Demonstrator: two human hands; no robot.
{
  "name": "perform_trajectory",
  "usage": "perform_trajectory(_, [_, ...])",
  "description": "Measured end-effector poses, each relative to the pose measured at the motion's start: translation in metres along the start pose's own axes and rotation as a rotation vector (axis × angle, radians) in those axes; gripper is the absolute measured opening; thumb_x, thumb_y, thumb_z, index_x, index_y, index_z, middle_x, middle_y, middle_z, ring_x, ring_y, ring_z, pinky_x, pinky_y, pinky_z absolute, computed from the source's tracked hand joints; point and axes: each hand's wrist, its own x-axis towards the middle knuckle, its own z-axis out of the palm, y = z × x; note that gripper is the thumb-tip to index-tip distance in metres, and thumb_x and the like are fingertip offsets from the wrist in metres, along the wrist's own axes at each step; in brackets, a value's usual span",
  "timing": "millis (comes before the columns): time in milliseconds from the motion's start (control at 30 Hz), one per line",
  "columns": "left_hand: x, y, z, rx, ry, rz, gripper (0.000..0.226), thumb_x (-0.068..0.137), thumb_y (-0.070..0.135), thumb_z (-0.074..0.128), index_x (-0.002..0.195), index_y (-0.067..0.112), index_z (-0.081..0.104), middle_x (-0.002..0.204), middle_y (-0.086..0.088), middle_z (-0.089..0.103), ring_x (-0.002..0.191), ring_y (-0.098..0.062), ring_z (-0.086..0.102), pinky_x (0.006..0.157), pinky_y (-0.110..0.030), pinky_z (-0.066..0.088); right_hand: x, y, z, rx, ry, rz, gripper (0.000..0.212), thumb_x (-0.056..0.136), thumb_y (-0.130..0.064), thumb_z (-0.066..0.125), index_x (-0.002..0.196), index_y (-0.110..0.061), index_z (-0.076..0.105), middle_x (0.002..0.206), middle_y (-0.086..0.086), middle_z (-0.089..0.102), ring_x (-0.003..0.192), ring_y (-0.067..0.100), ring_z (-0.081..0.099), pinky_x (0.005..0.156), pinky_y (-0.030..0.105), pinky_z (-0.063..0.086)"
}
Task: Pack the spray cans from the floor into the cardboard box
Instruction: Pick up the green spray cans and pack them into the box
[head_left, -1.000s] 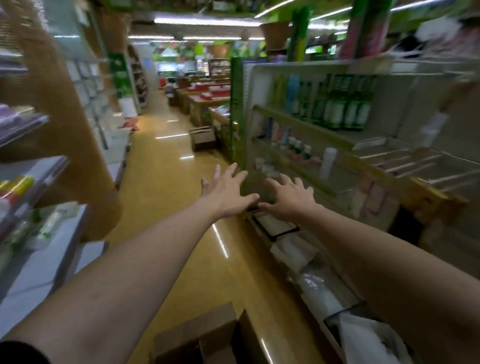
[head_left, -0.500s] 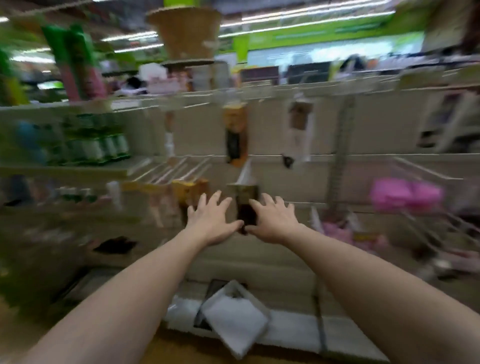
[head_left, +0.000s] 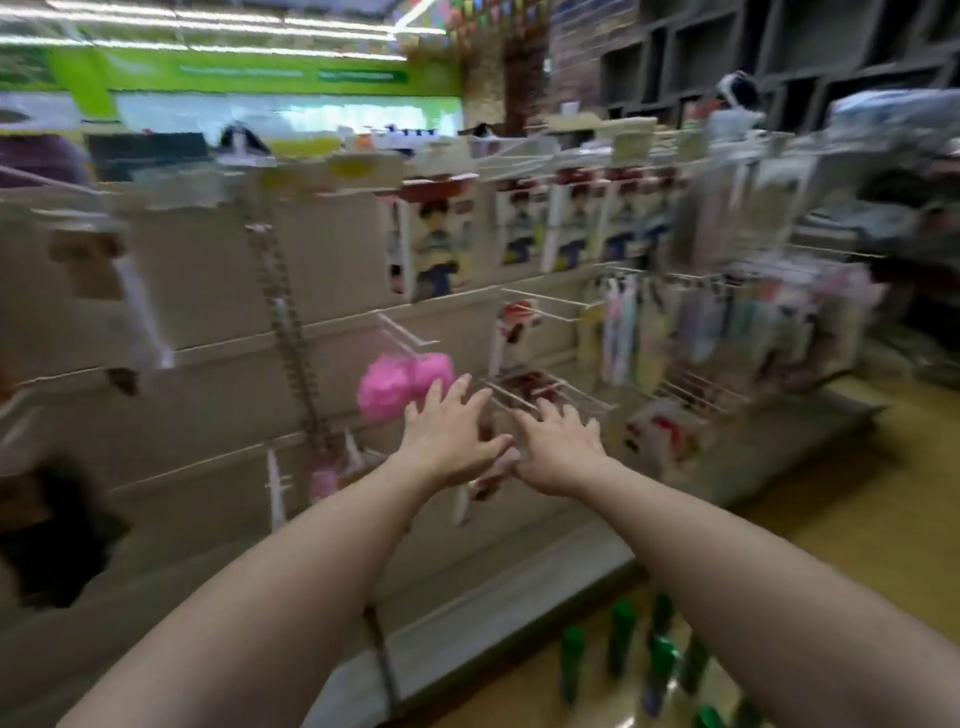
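A person's left hand and right hand reach out side by side at arm's length in a shop aisle, palms down, fingers spread and holding nothing, thumbs close together. The spray cans, green-capped, stand upright in a loose cluster on the yellow floor, just beside the base of the shelf unit and under the right forearm, well below both hands. Beyond the fingertips, pink bath puffs hang from a hook on the shelf unit, with a row of picture boxes above them. The frame is blurred
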Motion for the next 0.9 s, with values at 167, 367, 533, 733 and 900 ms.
perform_trajectory(167, [0.055,0.106,0.038,-0.054,-0.061,0.183,0.081,0.089,0.071,0.049,0.158,0.034,0.027,0.169,0.0,0.013,0.154,-0.036,0.007,0.119,-0.062,0.018,-0.017,0.114,0.0,-0.011,-0.022,0.212,0.075,0.089,-0.059,0.058,0.152,-0.032,0.029,0.161,0.009,0.024,0.144,0.04,0.025,0.112,0.061,0.026])
perform_trajectory(367, [0.101,0.196,0.077,-0.095,-0.139,0.389,0.081,0.091,0.072,0.046,0.158,0.032,0.025,0.17,-0.002,0.012,0.155,-0.037,0.007,0.121,-0.063,0.016,-0.045,0.201,0.032,0.078,-0.126,0.427,0.078,0.092,-0.059,0.059,0.157,-0.034,0.024,0.163,0.01,0.023,0.148,0.04,0.021,0.116,0.062,0.022])
perform_trajectory(533, [0.139,0.238,0.126,-0.165,-0.23,0.451,0.078,0.094,0.069,0.047,0.159,0.032,0.025,0.17,-0.001,0.011,0.155,-0.034,0.005,0.122,-0.063,0.014,-0.051,0.251,0.065,0.104,-0.221,0.569,0.076,0.092,-0.059,0.058,0.156,-0.03,0.027,0.163,0.01,0.023,0.147,0.04,0.023,0.115,0.062,0.024])
perform_trajectory(733, [0.192,0.254,0.223,-0.112,-0.446,0.542,0.079,0.092,0.07,0.047,0.159,0.035,0.022,0.169,0.0,0.011,0.155,-0.033,0.006,0.122,-0.061,0.015,-0.019,0.299,0.107,0.088,-0.261,0.769,0.077,0.09,-0.064,0.056,0.155,-0.031,0.03,0.16,0.009,0.029,0.143,0.036,0.029,0.11,0.058,0.03])
perform_trajectory(900, [0.216,0.243,0.311,-0.051,-0.596,0.535,0.08,0.094,0.07,0.046,0.159,0.03,0.023,0.169,-0.002,0.013,0.154,-0.034,0.011,0.122,-0.058,0.018,-0.004,0.32,0.188,0.158,-0.341,0.848,0.077,0.09,-0.063,0.057,0.154,-0.03,0.031,0.158,0.01,0.031,0.141,0.037,0.031,0.107,0.056,0.033])
